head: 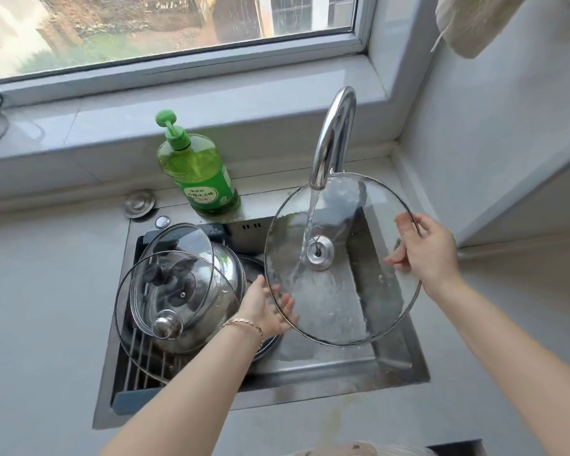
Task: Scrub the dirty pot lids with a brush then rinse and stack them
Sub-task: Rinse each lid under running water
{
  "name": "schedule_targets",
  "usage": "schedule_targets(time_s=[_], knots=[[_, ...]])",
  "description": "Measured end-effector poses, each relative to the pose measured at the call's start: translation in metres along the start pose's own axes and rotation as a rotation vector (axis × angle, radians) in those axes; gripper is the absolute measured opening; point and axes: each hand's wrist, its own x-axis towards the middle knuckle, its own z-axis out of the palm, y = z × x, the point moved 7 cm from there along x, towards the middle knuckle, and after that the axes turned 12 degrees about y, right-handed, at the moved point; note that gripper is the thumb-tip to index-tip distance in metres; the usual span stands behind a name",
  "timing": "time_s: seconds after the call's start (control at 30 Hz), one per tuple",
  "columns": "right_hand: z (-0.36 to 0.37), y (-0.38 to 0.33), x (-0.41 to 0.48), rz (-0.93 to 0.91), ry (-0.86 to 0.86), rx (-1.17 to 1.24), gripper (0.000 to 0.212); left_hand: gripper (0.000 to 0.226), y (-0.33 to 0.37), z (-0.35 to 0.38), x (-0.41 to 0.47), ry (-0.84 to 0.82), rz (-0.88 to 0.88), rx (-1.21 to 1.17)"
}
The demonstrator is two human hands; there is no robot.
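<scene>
From the head camera, the large glass lid (pixel 349 291) is held tilted over the right half of the steel sink (pixel 326 373), with its inner face turned up towards the person. Its round metal centre fitting (pixel 318 255) shows in the middle. The curved chrome faucet (pixel 333 136) rises from the back edge of the sink, and its stream of water (pixel 310 222) lands on the glass just beside that fitting.

The right hand (pixel 425 251) has the lid's right rim, the thumb lying over the edge and the fingers (pixel 396 258) curled under it in a pinch. The left hand (pixel 264 304), with a bracelet (pixel 244 324) on the wrist, sits at the lower left rim. Its fingers (pixel 287 304) look fairly straight and slightly spread behind the glass, cradling the lid rather than clamping it, though through wet glass I can't be certain.

In the left half of the sink, other lids lean together on a wire rack (pixel 139 370). There is a steel domed lid (pixel 221 274) with a shiny knob (pixel 167 326), a smaller glass lid (pixel 178 241) resting against it, and a wider glass lid (pixel 129 311) in front of it.

A green bottle of dish soap (pixel 201 172) stands upright at the sink's back edge, between the rack and the faucet. A round metal cap (pixel 139 202) lies on the grey desk (pixel 30 291) near the sink's back left corner. The window (pixel 145 28) runs behind all of this, and a pale cloth (pixel 474 21) hangs at the upper right.
</scene>
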Motion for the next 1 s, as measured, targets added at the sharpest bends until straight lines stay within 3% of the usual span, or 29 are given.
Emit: schedule_targets(time_s=[0.17, 0.4, 0.53, 0.7, 0.8, 1.0], knots=[[-0.002, 0.015, -0.002, 0.024, -0.004, 0.020, 0.014, 0.041, 0.029, -0.004, -0.022, 0.020, 0.145, -0.160], [0.049, 0.093, -0.026, 0.519, -0.008, 0.085, 0.027, 0.034, 0.090, -0.034, -0.069, 0.191, 0.593, 0.068], [0.078, 0.122, -0.054, 0.715, -0.088, -0.016, 0.036, 0.027, 0.109, -0.031, -0.101, 0.183, 0.798, 0.227], [0.077, 0.144, -0.080, 0.866, -0.212, -0.170, 0.044, 0.022, 0.115, -0.034, -0.117, 0.245, 0.787, 0.326], [0.070, 0.152, -0.093, 0.986, -0.289, -0.221, 0.046, 0.022, 0.112, -0.031, -0.122, 0.184, 0.763, 0.352], [0.088, 0.139, -0.136, 1.073, -0.401, -0.061, 0.047, 0.017, 0.115, -0.018, -0.151, 0.086, 0.800, 0.356]])
